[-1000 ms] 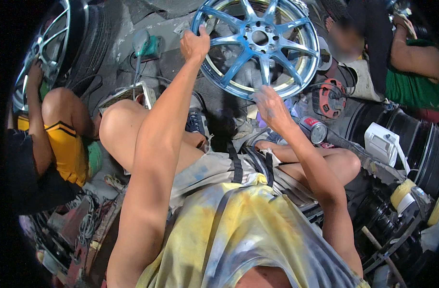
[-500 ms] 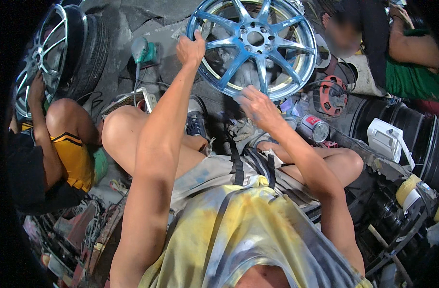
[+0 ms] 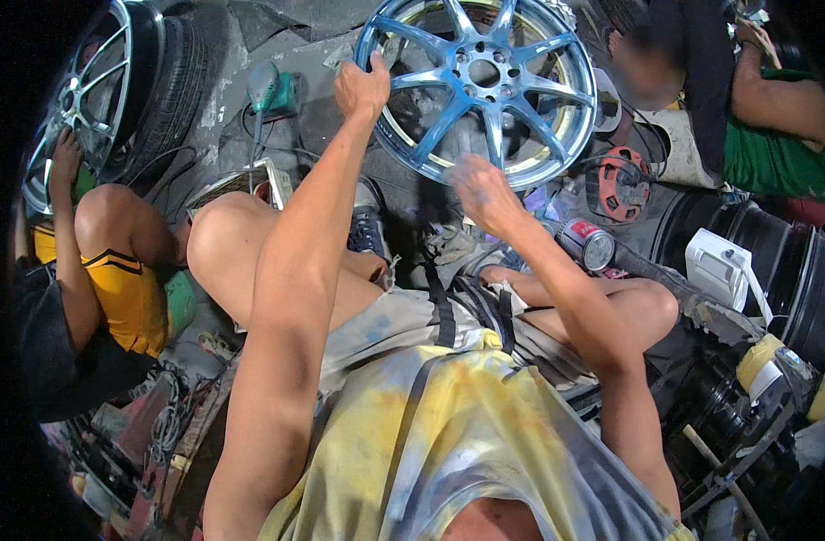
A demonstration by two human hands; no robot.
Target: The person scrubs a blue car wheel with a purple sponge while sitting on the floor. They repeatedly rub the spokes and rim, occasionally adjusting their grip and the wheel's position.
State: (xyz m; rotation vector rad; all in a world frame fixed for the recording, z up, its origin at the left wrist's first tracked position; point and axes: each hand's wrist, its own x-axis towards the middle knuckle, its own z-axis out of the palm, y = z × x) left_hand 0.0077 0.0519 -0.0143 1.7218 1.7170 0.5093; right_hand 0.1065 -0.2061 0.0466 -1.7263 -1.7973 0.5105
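A blue multi-spoke wheel rim (image 3: 444, 126), with paler silvery patches on its spokes and edge, is tilted up in front of me at the top of the view. My left hand (image 3: 363, 88) is closed around its left edge, thumb toward the spokes. Close to the lower edge of the rim is my right hand (image 3: 489, 197), its fingers bent and smeared by motion. Whether those fingers touch the rim or hold anything I cannot tell.
At left a co-worker handles another wheel (image 3: 70, 95) beside a tyre (image 3: 173, 99). A green sander (image 3: 263, 87) lies nearby. To the right are a can (image 3: 587, 244), a red round-cased device (image 3: 619, 185), a white box (image 3: 719, 269), black rims (image 3: 804, 288) and another person's green clothing (image 3: 782, 149).
My right hand has shifted slightly along the rim's lower edge, and its fingers are more blurred. My left hand keeps its grip; the wheel has barely moved.
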